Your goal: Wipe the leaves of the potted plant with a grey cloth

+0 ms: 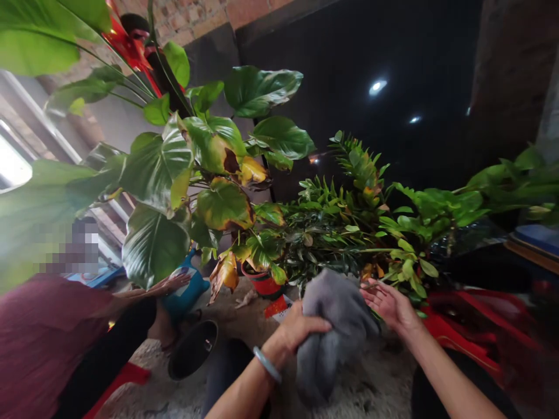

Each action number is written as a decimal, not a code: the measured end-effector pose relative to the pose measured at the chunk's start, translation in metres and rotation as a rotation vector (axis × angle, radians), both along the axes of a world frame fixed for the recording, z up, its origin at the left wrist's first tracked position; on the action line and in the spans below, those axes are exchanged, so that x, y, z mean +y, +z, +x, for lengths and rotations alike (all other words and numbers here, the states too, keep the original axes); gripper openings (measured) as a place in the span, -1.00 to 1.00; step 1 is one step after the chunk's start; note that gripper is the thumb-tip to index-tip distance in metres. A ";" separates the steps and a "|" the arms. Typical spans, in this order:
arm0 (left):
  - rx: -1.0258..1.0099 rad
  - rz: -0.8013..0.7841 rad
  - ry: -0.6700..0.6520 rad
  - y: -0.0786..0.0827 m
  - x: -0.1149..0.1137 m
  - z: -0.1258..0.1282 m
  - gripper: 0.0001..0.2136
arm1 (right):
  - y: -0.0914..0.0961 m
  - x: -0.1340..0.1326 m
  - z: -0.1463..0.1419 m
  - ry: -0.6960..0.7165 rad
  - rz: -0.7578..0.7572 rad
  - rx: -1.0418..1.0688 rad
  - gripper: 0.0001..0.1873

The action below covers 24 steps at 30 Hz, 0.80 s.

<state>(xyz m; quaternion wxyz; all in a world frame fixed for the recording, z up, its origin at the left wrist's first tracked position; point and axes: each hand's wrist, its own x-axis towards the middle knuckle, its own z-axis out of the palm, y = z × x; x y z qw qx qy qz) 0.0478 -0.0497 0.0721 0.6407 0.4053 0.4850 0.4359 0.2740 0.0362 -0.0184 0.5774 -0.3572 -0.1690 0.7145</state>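
Note:
My left hand [301, 326] is closed around a bunched grey cloth [334, 331], which hangs down in loose folds above the ground. A pale bangle [267, 365] circles that wrist. To the right of the cloth, my right hand [388, 302] is turned palm up, its fingers stretched toward the cloth and the lower leaves. Those fingertips lie close to the leafy green plant [408, 265]; whether they touch a stem is unclear. Just beyond the cloth spreads a dense mass of narrow leaves [318, 244].
A large-leaved plant [222, 203] with browned edges rises at left centre, near a red pot [264, 284]. A black bucket [194, 349] stands on the ground. Another person [39, 343] sits at left, a hand by a blue container [186, 291]. Red plastic furniture [463, 331] is at right.

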 end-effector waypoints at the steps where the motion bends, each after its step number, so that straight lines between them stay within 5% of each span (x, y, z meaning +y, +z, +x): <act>1: -0.040 0.049 0.061 0.015 0.009 0.000 -0.69 | 0.000 0.000 0.000 0.004 0.003 0.004 -0.84; 4: -0.180 0.119 0.317 0.053 0.041 0.001 -0.64 | 0.002 0.000 -0.001 0.014 0.011 0.014 -0.85; 6: -0.235 0.107 0.465 0.058 0.050 0.000 -0.65 | 0.003 0.000 -0.003 0.011 0.004 0.022 -0.88; 9: -0.163 0.012 0.472 0.028 0.032 -0.005 -0.71 | 0.005 -0.002 -0.005 -0.001 -0.010 0.025 -0.90; 12: -0.026 -0.111 0.219 -0.013 -0.004 -0.015 -0.74 | 0.007 -0.003 -0.004 0.002 -0.022 0.002 -0.89; 14: 0.025 -0.130 0.086 -0.023 -0.022 -0.023 -0.76 | 0.008 -0.003 -0.004 0.004 -0.032 -0.007 -0.91; 17: -0.023 -0.011 0.098 -0.002 -0.021 -0.034 -0.70 | 0.008 -0.004 -0.003 0.010 -0.020 -0.001 -0.91; 21: -0.264 0.120 0.393 0.047 0.015 -0.043 -0.66 | 0.006 -0.002 -0.003 0.023 0.016 0.008 -0.87; 24: -0.348 0.039 0.556 0.044 0.032 -0.044 -0.76 | 0.003 -0.001 -0.002 0.031 0.022 0.000 -0.86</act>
